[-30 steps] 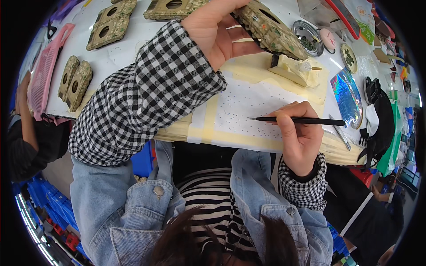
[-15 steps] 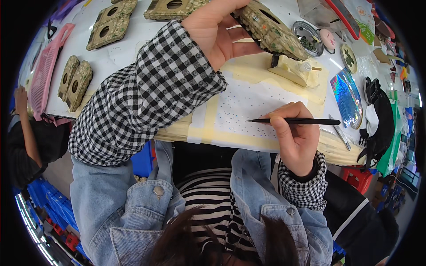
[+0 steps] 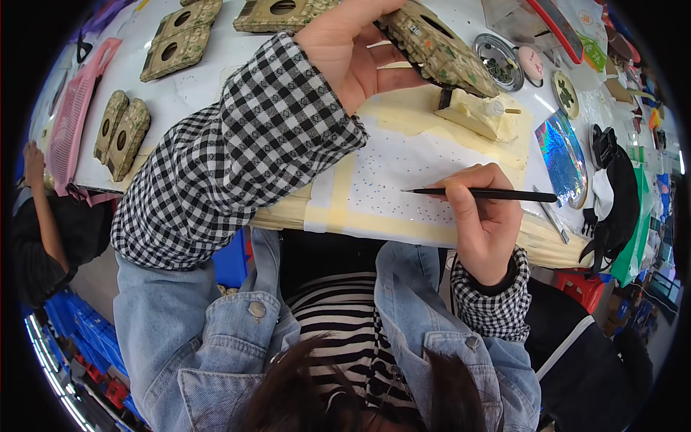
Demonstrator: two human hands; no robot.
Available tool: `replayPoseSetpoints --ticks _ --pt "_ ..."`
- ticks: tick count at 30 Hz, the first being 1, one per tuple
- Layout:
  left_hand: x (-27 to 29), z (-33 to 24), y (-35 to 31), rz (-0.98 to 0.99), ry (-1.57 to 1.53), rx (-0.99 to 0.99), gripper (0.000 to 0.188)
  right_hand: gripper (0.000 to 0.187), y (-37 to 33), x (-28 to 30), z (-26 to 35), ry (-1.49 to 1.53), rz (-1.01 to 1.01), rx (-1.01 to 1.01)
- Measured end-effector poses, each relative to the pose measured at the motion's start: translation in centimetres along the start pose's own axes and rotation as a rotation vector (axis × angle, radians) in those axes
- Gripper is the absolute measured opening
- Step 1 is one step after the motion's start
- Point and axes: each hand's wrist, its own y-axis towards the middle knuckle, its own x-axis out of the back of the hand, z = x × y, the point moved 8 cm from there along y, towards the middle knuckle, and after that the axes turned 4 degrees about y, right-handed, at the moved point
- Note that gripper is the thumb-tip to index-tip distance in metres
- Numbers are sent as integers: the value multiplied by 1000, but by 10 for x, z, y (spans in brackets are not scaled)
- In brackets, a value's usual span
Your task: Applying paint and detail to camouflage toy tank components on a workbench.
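Observation:
My left hand (image 3: 354, 63) grips a camouflage-painted model tank hull (image 3: 435, 54) with a round hole in its top, tilted above the far part of the work surface. Closed around a thin black-handled fine brush (image 3: 511, 194), my right hand (image 3: 488, 219) rests at the near right of a white paper sheet (image 3: 381, 162). Tiny blue and dark specks are scattered over that sheet. The brush's tip points left, at or just above the paper; contact cannot be made out. Just beyond the sheet is a cream-yellow block (image 3: 479, 119), beneath the hull's right end.
More camouflage hulls stand at the left (image 3: 122, 137) and far left (image 3: 180, 39). A pink basket (image 3: 75, 108) lies at the left edge. To the right are a round metal dish (image 3: 498, 61), a shiny holographic sheet (image 3: 561, 158) and a slim metal tool (image 3: 554, 222). Another person's arm (image 3: 43, 209) shows at left.
My right hand and the brush have shifted slightly right and away from me, so the tip sits over another spot on the sheet. My left hand and the hull have barely moved.

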Motion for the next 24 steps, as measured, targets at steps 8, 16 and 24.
replayPoseSetpoints --ticks 8,16,24 --pt "0 1 -1 9 -30 18 30 10 0 3 1 69 -34 -46" --pt "-5 1 9 102 36 -119 35 13 -1 15 7 118 -104 -22" --pt "-7 4 1 144 101 -24 38 13 11 49 57 160 -289 223"
